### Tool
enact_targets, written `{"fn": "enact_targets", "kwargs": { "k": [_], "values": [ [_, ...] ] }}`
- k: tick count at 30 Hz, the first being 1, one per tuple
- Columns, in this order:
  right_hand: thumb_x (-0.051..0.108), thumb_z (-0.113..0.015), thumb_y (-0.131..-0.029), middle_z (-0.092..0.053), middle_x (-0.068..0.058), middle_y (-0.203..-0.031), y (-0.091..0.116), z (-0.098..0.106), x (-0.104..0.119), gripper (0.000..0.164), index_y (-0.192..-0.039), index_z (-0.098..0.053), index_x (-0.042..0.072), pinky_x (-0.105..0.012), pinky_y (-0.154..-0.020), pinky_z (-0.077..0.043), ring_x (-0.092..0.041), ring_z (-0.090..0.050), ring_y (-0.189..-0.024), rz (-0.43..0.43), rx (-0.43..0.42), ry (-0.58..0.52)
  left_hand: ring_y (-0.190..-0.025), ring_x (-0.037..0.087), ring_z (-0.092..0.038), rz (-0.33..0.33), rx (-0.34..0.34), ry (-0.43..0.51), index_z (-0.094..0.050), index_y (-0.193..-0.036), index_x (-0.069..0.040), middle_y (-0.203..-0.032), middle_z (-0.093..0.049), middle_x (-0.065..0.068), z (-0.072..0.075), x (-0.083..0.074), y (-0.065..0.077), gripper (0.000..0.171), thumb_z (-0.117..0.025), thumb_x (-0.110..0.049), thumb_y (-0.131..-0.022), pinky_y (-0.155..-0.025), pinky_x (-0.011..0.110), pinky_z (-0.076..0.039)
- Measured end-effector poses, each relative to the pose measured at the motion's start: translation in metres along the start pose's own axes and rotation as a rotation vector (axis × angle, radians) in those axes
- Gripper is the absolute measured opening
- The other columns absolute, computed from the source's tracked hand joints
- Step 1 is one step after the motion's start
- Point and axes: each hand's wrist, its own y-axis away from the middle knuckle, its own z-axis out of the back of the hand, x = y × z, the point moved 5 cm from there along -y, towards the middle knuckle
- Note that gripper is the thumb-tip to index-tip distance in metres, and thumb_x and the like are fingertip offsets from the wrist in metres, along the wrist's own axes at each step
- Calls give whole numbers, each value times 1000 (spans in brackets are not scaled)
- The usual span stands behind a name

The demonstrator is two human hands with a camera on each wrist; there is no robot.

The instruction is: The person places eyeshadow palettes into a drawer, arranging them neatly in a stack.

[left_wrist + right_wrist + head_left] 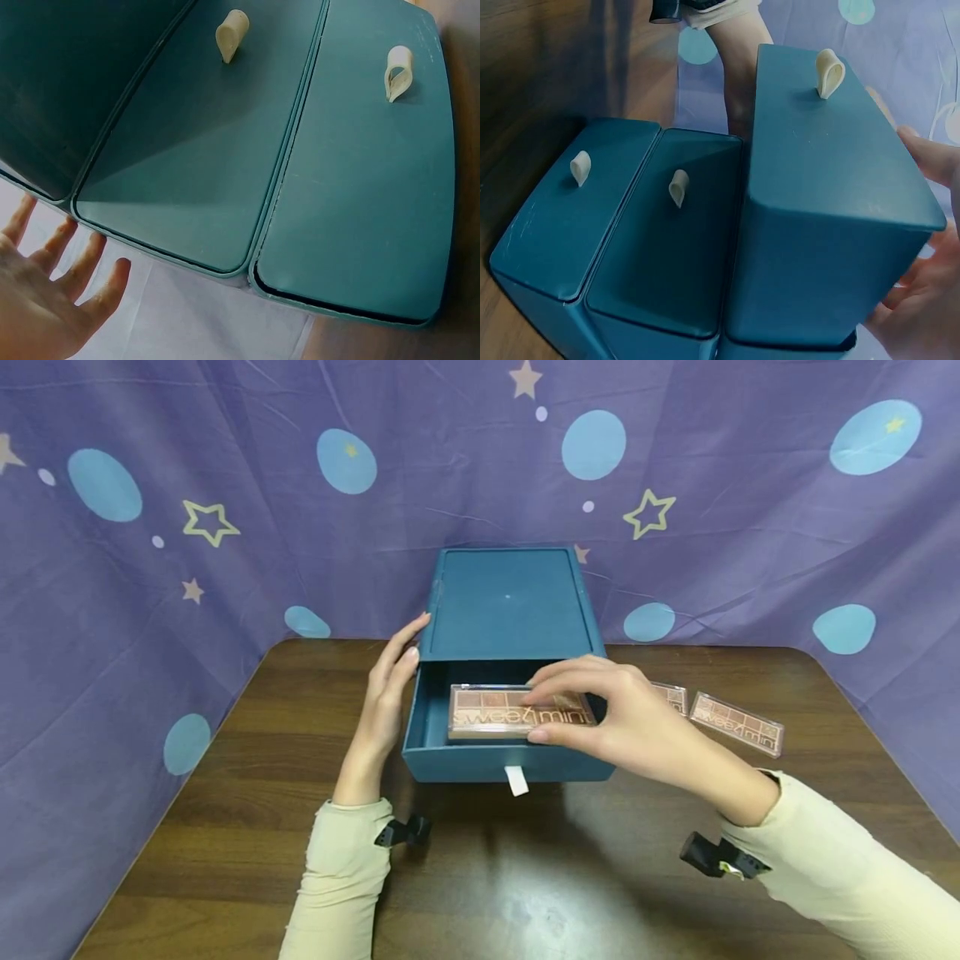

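Observation:
A teal drawer unit [510, 602] stands on the table, its top drawer [457, 766] pulled out. At that drawer, my right hand [637, 718] pinches an eyeshadow palette [483, 714] lettered "sweet mint", thumb on the near edge and fingers on the far edge. My left hand [378, 714] lies along the unit's left side with its fingers fairly straight. In the left wrist view the left hand [45, 300] is spread beside the drawer fronts [187, 172]. The right wrist view has the right hand [922, 300] beside the pulled-out drawer [825, 142]; the palette is hidden there.
Two more palettes, one nearer the unit [671, 696] and one farther right [738, 724], lie on the wooden table [247, 793]. Pale pull loops [232, 34] stick out from the drawer fronts. A purple patterned curtain [465, 443] hangs behind the table.

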Motion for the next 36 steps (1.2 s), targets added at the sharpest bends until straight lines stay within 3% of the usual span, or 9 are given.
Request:
{"fn": "enact_targets", "kwargs": {
  "k": [2,9,15,21,30,36],
  "values": [
    [26,-82,-82,-67,8,-117,-4,-3,0,30,-110,-76,23,-29,-79,-46,-8,-57,-102,-17,34,-13,-140,14,-36,1,1,0,-48,-145,-4,-150,-46,3,0,0,0,48,-41,-21,-101,-113,38,-27],
    [32,-78,-86,-67,16,-107,-17,-12,-3,25,-109,-74,27,-34,-67,-43,-11,-51,-80,-54,172,-43,-140,14,-35,4,8,-3,-48,-146,-5,-150,-46,2,-1,-1,0,48,-41,-21,-102,-111,40,-29],
    [33,-78,-85,-68,16,-101,-25,-17,-6,22,-106,-75,26,-34,-68,-47,-11,-55,-79,-89,243,5,-140,14,-35,0,11,-5,-48,-146,-5,-150,-46,2,-1,-1,0,47,-40,-20,-102,-112,40,-29],
    [31,-80,-84,-67,12,-90,-32,-21,-6,21,-102,-76,22,-31,-61,-44,-11,-51,-69,-98,291,54,-140,14,-35,-5,6,-8,-48,-145,-4,-150,-46,3,0,-1,0,47,-41,-20,-102,-112,40,-28],
    [30,-83,-81,-67,5,-99,-40,-30,-10,31,-108,-76,15,-29,-63,-46,-12,-53,-74,-136,378,186,-141,14,-34,6,15,-6,-47,-146,-5,-151,-45,2,0,0,0,48,-40,-21,-102,-113,43,-27],
    [22,-84,-81,-64,3,-94,-44,-37,-13,34,-111,-74,11,-28,-65,-47,-12,-55,-74,-166,439,221,-141,14,-35,0,14,-7,-48,-146,-5,-150,-45,2,0,-1,0,48,-40,-21,-102,-113,42,-28]
  ]
}}
